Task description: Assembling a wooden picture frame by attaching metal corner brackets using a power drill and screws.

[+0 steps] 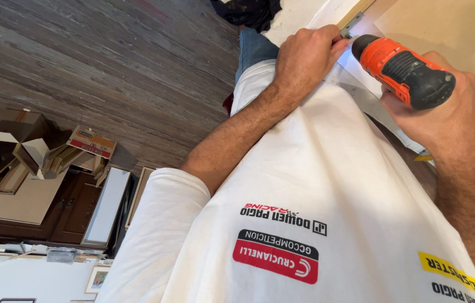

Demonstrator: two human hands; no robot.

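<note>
Orange-and-black cordless power drill point(403, 70) at two o'clock in the view, nose aimed toward twelve o'clock at a small grey metal hinge bracket point(351, 24) fixed on the edge of a pale wooden panel point(450, 28). Gripped firmly in the right hand point(445, 120), fingers wrapped under the body and palm behind it, apparently so the push runs straight along the tool's line into the bracket. Wrist nearly in line with the forearm, which runs down to four o'clock and out of view.

Just beside the drill's nose, at one o'clock, the left hand point(305, 56): closed into a loose fist, knuckles up, fingertips pressed against the bracket or the strip beside it, likely to steady the piece or hold a fastener in place; what lies between the fingers too hidden to tell. Left forearm angled down toward seven o'clock, elbow bent, ending at the short sleeve of a white printed T-shirt point(305, 185) that fills the lower middle of the view.

Further out, blue denim point(254, 47) at twelve o'clock. Grey-brown wood plank floor point(108, 67) across ten and eleven o'clock. At nine o'clock, a heap of open brown cardboard boxes point(30, 146) and flat panels on dark wooden cabinet doors point(63, 216), well apart from both hands.
</note>
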